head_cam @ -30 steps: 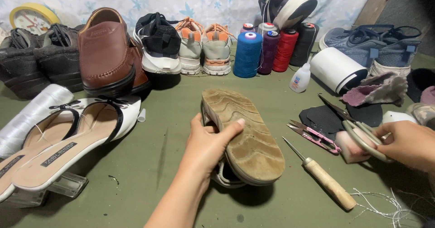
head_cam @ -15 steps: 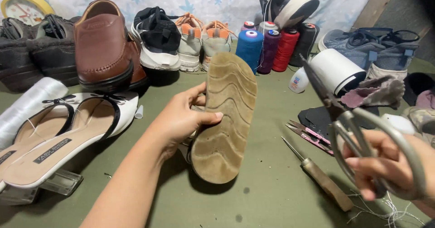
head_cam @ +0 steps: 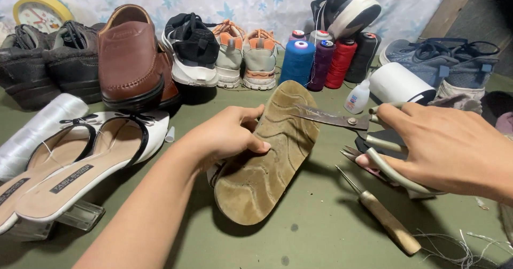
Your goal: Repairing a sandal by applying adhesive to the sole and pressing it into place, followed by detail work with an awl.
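My left hand [head_cam: 227, 135] grips a worn shoe [head_cam: 267, 159] by its edge, turned so its tan, dirty sole faces up above the green table [head_cam: 320, 237]. In my right hand [head_cam: 449, 146] is a pair of large metal scissors [head_cam: 342, 120], fingers through the pale handles. The blades point left and their tip lies over the upper part of the sole. Whether the blades touch the sole cannot be told.
An awl with a wooden handle [head_cam: 382, 218] lies under my right hand, with loose threads [head_cam: 459, 242] beside it. White heeled sandals [head_cam: 75, 167] lie at left. Shoes, a brown loafer [head_cam: 131, 60], thread spools [head_cam: 320, 60], a glue bottle [head_cam: 357, 97] and a white roll [head_cam: 401, 83] line the back.
My right hand picked up the scissors from the right and brought them left to the sole. My left hand lifted and tilted the shoe, sole up.
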